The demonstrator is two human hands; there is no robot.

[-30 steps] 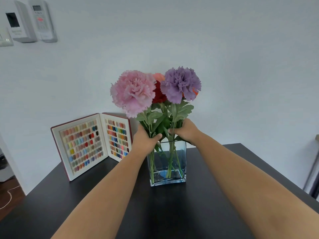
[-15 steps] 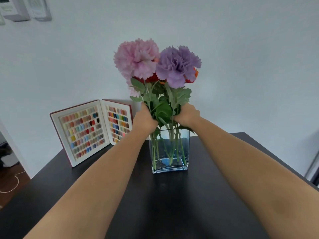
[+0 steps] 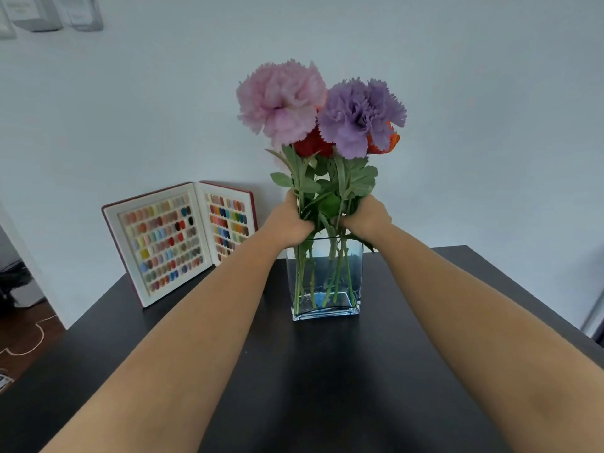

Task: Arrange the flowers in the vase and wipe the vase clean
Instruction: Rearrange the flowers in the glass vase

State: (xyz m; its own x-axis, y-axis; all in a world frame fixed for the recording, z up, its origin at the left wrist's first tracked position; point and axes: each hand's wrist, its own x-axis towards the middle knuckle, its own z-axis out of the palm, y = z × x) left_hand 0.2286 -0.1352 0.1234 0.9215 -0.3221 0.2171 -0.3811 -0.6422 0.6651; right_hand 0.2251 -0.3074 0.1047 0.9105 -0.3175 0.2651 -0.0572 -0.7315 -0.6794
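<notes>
Head view: left hand [image 3: 292, 223] and right hand [image 3: 366, 218] closed around flower stems [image 3: 330, 207] above vase [image 3: 325, 279] rim, apparently gathering the bunch for arranging.

Centre frame: vase [image 3: 325, 279] and flowers [image 3: 322, 112] block you | left of centre: open colour swatch book [image 3: 178, 240] stands against the wall | lower frame and right: bare black table [image 3: 327, 371], pass there.

We reach both bare forearms forward from the lower corners of the frame toward its centre. Our left hand [image 3: 291, 223] and right hand [image 3: 367, 217] sit level, fingers curled closed, knuckles facing each other, just apart.
</notes>
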